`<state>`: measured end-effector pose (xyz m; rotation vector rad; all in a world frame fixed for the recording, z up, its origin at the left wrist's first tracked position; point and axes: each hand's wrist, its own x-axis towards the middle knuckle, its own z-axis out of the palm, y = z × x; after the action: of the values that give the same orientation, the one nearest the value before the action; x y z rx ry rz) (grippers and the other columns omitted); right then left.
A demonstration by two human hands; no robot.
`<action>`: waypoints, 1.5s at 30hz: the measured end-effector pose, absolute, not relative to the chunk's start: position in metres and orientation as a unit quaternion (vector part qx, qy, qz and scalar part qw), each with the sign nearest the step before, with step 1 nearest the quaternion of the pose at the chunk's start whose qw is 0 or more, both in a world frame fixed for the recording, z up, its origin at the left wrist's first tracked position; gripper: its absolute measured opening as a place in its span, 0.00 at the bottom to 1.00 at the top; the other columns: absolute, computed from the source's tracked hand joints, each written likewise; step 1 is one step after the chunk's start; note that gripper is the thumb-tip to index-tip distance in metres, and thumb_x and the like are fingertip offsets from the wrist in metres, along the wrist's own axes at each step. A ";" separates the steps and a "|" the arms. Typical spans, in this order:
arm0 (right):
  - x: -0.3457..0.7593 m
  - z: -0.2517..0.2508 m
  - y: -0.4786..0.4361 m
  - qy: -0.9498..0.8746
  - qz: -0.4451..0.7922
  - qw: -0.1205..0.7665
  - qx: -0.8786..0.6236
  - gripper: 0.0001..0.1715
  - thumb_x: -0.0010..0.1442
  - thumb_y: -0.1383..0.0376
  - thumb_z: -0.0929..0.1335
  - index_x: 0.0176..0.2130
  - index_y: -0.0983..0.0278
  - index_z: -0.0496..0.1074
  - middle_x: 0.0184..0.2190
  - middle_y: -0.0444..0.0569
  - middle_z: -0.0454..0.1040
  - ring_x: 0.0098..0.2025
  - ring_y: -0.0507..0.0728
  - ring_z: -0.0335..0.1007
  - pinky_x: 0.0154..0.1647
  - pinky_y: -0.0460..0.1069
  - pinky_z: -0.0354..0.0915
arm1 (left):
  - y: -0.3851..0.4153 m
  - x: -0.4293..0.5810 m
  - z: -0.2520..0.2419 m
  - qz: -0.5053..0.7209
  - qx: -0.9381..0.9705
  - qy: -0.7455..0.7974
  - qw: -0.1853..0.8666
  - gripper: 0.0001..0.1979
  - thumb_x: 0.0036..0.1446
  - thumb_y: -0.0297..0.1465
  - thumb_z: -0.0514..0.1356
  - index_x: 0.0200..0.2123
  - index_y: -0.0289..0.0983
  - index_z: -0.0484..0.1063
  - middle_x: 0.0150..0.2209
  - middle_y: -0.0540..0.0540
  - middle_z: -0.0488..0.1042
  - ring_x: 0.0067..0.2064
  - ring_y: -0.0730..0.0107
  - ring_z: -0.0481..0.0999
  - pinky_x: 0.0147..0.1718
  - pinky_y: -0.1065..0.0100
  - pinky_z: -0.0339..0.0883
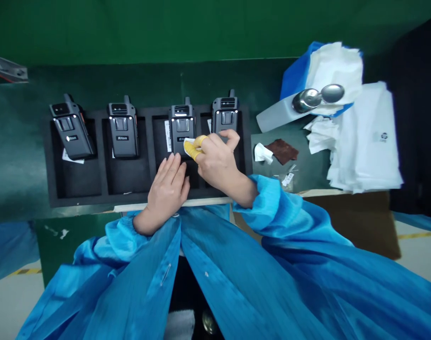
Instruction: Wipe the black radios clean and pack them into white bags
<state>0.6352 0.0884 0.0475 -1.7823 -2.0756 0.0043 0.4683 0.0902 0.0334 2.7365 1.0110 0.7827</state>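
Several black handheld radios with stub antennas lie face down in a black foam tray. My right hand, with yellow finger covers on its fingertips, pinches a small white wipe against the label on the back of the third radio from the left. My left hand lies with its fingers stretched out at that radio's lower end, fingertips touching it or just beside it. The fourth radio sits behind my right hand, its lower part hidden. Farther left are the second radio and the tilted first radio.
Right of the tray are a crumpled white wipe, a brown cloth and a bottle with a metal top, leaning on a blue box of white wipes. White plastic bags lie at the far right. A metal piece is at upper left.
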 end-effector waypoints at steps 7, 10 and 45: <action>0.646 0.054 0.079 -0.725 0.040 0.225 -0.650 0.13 0.51 0.74 0.62 0.28 0.62 0.73 0.34 0.45 0.69 0.39 0.55 0.58 0.47 0.57 0.44 | 0.091 0.468 0.035 0.281 0.896 0.337 0.061 0.12 0.60 0.24 0.51 0.43 0.33 0.72 0.55 0.34 0.72 0.59 0.56 0.68 0.56 0.51 0.67; 0.641 0.053 0.089 -0.701 0.010 0.227 -0.676 0.16 0.56 0.73 0.60 0.32 0.60 0.74 0.36 0.46 0.69 0.41 0.56 0.58 0.49 0.59 0.43 | 0.091 0.468 0.036 0.281 0.897 0.337 0.059 0.12 0.60 0.23 0.51 0.42 0.32 0.72 0.54 0.33 0.72 0.59 0.55 0.68 0.56 0.51 0.66; 0.633 0.037 0.085 -0.712 -0.096 0.196 -0.668 0.18 0.58 0.76 0.59 0.27 0.61 0.73 0.31 0.45 0.71 0.38 0.54 0.59 0.49 0.58 0.42 | 0.093 0.465 0.036 0.241 0.913 0.321 0.076 0.15 0.59 0.24 0.52 0.46 0.31 0.72 0.56 0.34 0.70 0.60 0.54 0.67 0.59 0.50 0.63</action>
<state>0.6329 0.0847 0.0372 -1.8710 -1.9935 -0.2677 0.4651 0.0926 0.0356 2.7363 0.9624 0.7211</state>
